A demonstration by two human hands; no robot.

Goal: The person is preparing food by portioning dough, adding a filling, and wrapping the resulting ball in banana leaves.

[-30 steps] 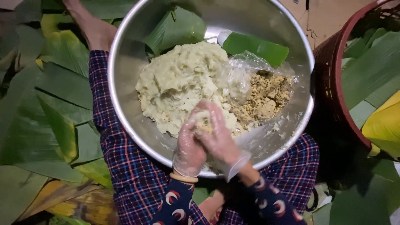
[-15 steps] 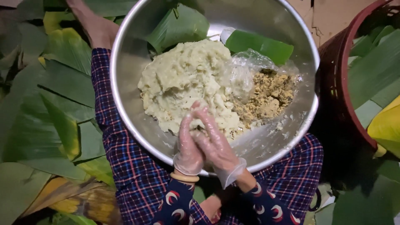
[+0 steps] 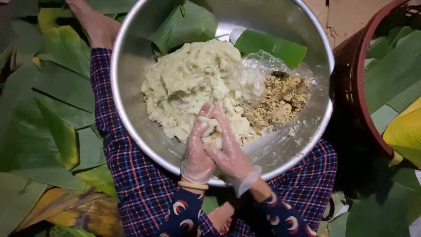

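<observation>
Steel bowl (image 3: 131,79) on lap; pale dough mound (image 3: 188,83) mid-bowl, crumbly filling (image 3: 280,101) right of it. Left hand (image 3: 197,158) and right hand (image 3: 230,156) cupped, fingers closed around dough lump (image 3: 210,131) at mound's near edge, between both palms.

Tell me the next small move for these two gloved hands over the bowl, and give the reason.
Probably keep pressing and turning the lump of dough between the palms. The left hand and right hand are cupped together around it, above the pale mass in the metal bowl, and its visible surface looks uneven rather than smooth.
</observation>
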